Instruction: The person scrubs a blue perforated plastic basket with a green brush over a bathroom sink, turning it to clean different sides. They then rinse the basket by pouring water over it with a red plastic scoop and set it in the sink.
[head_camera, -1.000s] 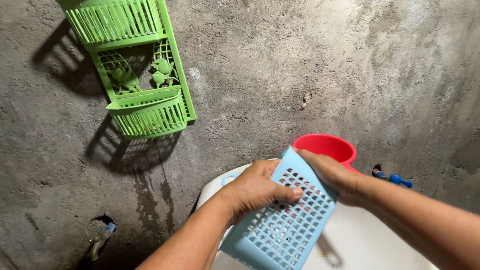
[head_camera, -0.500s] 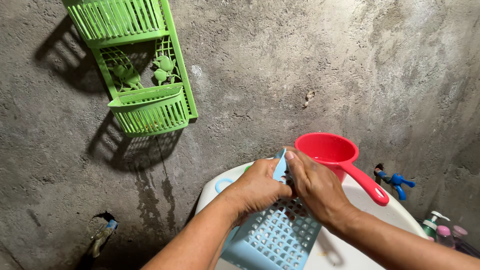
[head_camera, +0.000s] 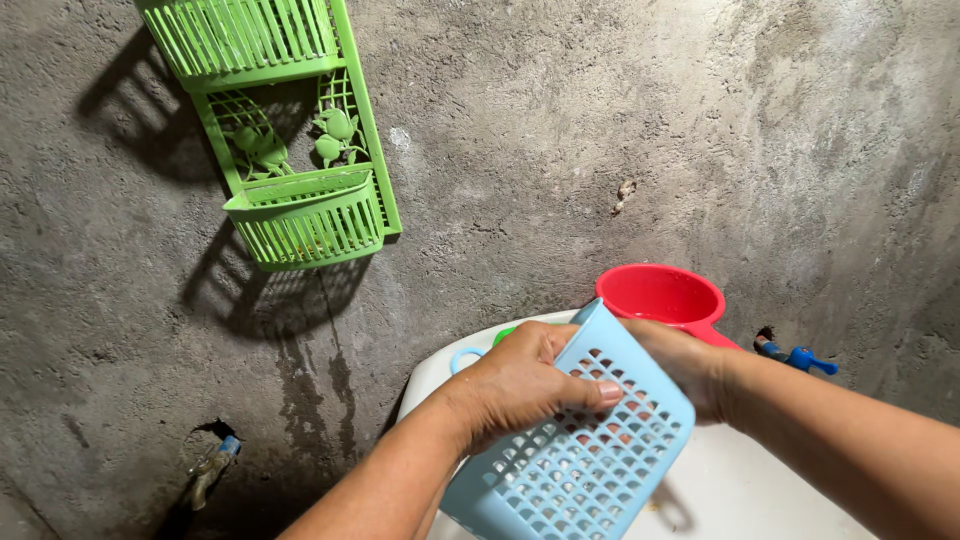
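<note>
Blue perforated basket (head_camera: 575, 455) is gripped by both hands, left hand (head_camera: 520, 385) on top, right hand (head_camera: 690, 365) behind, above the white lid's (head_camera: 740, 490) near edge. Best kept level, well clear of the red dipper (head_camera: 660, 295).

I see a light blue plastic basket (head_camera: 575, 455) with a grid of small square holes, held tilted between my two hands, its rounded top corner up. My left hand (head_camera: 525, 385) grips its near face, thumb across the holes; my right hand (head_camera: 690, 370) presses its far side.
</note>
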